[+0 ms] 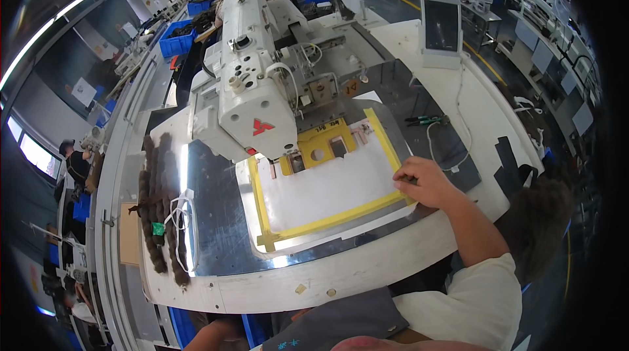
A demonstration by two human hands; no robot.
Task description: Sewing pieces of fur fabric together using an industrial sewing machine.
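Well, the right hand (422,182) curls bunched fingers at the right edge of the sheet (321,199) before the machine (252,99), pinching or not I can't tell; left hand unseen. Light, even pressure should suit.

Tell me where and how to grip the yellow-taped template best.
Probably by its right edge, pinched from the right: the template lies flat, the machine head crowds its far left corner, and the right hand is at that right edge.

A red emblem (263,127) marks the machine (244,92), black handwriting (321,129) the plate (327,142), blue characters (288,344) the apron (347,318)
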